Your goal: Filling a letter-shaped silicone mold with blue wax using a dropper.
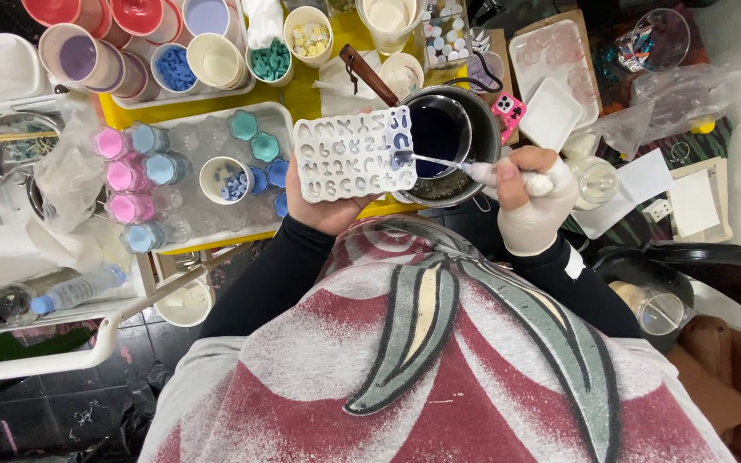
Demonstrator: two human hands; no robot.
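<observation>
My left hand [323,210] holds a white silicone letter mould [349,156] from underneath, level in front of my chest. Some cavities at its right end hold dark blue liquid. My right hand [532,199], in a white glove, grips a clear plastic pipette [452,163] whose tip touches the mould's right edge. Just behind the mould stands a metal pot [482,129] with a smaller cup of dark blue liquid [437,130] inside it and a wooden handle [369,75].
A clear tray [207,184] at left holds pink, blue and teal moulded pieces and a small bowl of blue chips. Cups of coloured wax chips [173,67] crowd the yellow table. A pink phone [508,111] and white trays [551,111] lie right.
</observation>
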